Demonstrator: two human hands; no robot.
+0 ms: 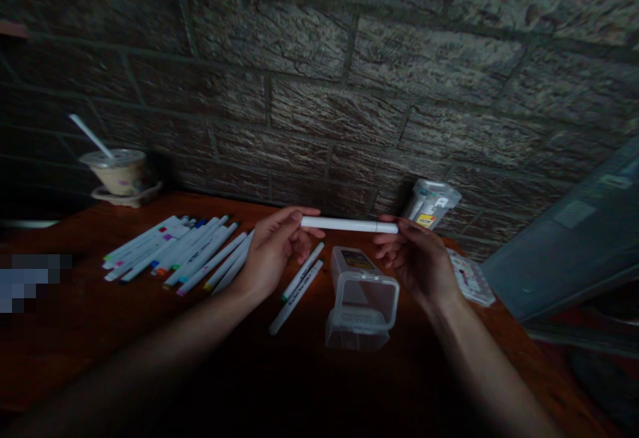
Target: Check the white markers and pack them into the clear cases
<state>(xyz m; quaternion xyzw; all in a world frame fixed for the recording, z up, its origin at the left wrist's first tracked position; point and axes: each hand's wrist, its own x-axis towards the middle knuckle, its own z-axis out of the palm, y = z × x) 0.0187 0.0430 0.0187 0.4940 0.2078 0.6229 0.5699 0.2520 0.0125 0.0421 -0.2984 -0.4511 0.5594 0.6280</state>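
Note:
A white marker pen is held level above the table between my two hands. My left hand pinches its left end between thumb and fingers. At the opposite end, my right hand grips the part past a thin seam in the barrel. Below and between the hands, two loose markers lie side by side on the table. Beside them stands a clear plastic case with its lid open toward me. To the left, partly behind my left hand, lies a pile of white markers with differently coloured ends.
The wooden table runs up to a stone-block wall. A lidded drink cup with a straw sits in a holder at the back left. Another clear container stands behind my right hand, and a flat clear box lies near the right edge.

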